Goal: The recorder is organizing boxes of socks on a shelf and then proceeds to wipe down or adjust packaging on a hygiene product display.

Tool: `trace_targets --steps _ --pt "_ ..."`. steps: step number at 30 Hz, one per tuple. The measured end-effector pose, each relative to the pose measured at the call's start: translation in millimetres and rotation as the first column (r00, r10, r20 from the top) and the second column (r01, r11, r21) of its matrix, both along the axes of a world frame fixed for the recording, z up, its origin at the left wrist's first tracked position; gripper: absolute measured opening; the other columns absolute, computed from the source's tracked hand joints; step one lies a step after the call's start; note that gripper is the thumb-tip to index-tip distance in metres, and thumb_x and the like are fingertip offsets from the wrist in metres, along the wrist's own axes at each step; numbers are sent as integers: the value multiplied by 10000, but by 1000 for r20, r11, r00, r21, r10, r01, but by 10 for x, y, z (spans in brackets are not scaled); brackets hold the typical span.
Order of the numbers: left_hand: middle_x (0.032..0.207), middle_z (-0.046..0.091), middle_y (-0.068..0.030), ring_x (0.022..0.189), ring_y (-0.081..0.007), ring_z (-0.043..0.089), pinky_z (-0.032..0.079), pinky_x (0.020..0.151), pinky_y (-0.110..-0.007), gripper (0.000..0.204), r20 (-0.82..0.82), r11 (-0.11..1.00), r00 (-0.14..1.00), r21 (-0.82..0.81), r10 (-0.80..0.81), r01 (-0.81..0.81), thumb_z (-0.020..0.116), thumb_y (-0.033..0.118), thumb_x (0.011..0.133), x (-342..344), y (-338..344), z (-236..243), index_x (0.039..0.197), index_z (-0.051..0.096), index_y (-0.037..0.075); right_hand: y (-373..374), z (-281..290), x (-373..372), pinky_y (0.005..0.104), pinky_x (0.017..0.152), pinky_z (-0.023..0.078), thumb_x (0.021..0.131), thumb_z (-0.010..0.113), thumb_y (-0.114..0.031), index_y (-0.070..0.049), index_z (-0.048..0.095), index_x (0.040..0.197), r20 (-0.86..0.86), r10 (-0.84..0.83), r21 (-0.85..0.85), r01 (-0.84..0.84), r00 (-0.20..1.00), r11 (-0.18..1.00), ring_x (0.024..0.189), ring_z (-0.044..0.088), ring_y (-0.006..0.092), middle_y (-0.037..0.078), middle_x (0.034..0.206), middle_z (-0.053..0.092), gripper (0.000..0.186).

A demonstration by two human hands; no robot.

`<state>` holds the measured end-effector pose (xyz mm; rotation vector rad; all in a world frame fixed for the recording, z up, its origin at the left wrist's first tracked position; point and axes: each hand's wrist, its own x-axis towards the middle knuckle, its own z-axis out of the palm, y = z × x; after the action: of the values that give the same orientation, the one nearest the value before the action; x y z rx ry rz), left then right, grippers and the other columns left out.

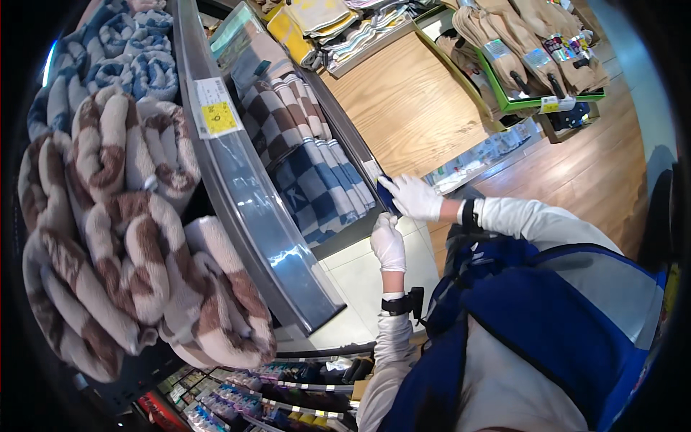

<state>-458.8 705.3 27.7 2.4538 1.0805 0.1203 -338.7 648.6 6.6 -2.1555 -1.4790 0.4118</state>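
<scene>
Both my hands wear white gloves at the shelf edge in the middle of the view. My right hand is closed on a small dark blue item, index finger along its top. My left hand, just below, has its fingers curled at the item's lower end; their tips are partly hidden. Just left of them lie folded blue checkered towels, with brown checkered ones above. A pale wooden board lies beyond my hands.
Rolled fluffy towels fill the left side beside a clear plastic barrier. A green bin of beige packaged goods stands at upper right. Stacked cloths lie at the top, wooden floor shows at right, and stocked shelves below.
</scene>
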Motion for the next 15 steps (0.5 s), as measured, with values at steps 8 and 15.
trace_targets --steps 8,15 --pt "652 565 -137 609 -300 557 430 546 -388 41 -9 991 997 111 -72 72 486 50 724 5 -59 -42 688 504 47 -117 99 168 371 681 421 725 484 -169 -116 435 1143 25 70 63 -72 997 995 762 494 283 132 821 504 424" --pt "656 554 -153 625 -316 552 418 551 -405 95 -52 992 996 90 -79 83 498 129 771 23 -73 13 721 489 50 -179 46 536 411 772 372 733 529 -224 -157 405 1173 303 -88 64 72 949 995 930 443 293 130 1031 454 462"
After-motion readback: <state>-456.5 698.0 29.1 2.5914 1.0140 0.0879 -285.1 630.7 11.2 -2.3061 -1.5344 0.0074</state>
